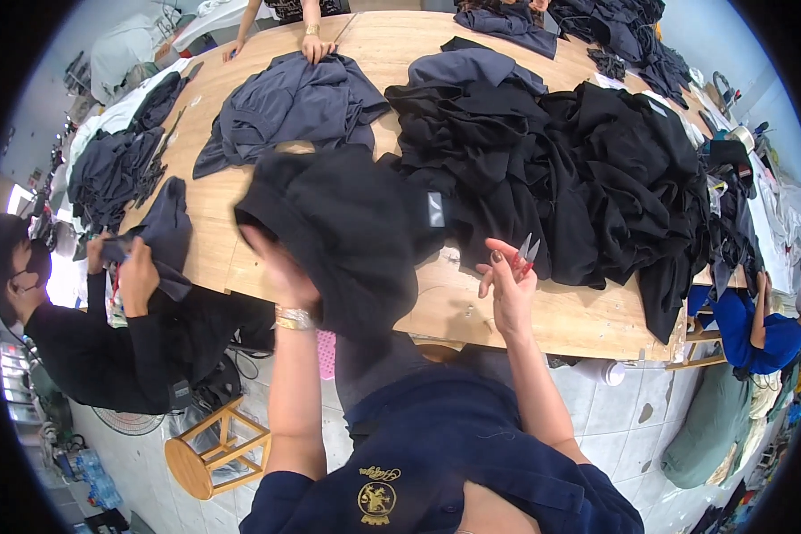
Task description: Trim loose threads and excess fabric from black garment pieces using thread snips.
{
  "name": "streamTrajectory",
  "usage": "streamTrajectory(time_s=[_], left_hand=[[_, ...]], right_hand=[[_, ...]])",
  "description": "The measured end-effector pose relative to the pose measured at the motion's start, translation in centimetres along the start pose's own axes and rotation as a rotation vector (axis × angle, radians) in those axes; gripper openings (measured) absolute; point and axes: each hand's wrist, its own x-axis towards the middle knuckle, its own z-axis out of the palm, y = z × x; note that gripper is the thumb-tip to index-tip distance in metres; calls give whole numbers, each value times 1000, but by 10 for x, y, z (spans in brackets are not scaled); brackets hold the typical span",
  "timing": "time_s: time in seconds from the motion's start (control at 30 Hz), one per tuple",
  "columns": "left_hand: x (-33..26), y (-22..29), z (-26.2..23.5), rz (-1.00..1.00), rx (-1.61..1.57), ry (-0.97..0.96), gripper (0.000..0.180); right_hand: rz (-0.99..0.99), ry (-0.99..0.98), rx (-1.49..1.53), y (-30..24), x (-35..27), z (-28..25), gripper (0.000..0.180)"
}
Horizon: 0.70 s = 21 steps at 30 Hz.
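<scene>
A black garment [343, 222], smeared by motion, is lifted above the near edge of the table. My left hand [287, 280] reaches into its opening from below and bears it up; most of the fingers are hidden by the cloth. My right hand [513, 298] is closed around small thread snips [527, 253] with red handles and bare silver blades pointing up and away. The snips are apart from the lifted garment. Just beyond them lies a large heap of black garments [481, 151], with a pale label [435, 210] showing at its left side.
Another black pile [623, 178] covers the right of the wooden table [454, 311]. Dark grey garments [294, 107] lie at the far left, touched by a person's hand [316, 46]. A co-worker [107, 329] handles grey cloth on my left. A wooden stool [214, 449] stands on the floor.
</scene>
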Motion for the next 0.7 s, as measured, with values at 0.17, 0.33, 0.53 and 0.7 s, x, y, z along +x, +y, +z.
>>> streamTrajectory(time_s=[0.17,0.33,0.53,0.7], left_hand=[[-48,-40,-23,-357,-68,287,87],[-49,-43,10,-280,118,348,88],[-64,-66,28,-260,213,286,88],[-74,-85,28,-346,-1,141,77]], right_hand=[[88,96,-126,15,-8,-26,24],[162,30,-230,24,-15,-28,23],[260,-198,-237,19,-17,27,21],[342,-252,-292,35,-21,50,19]])
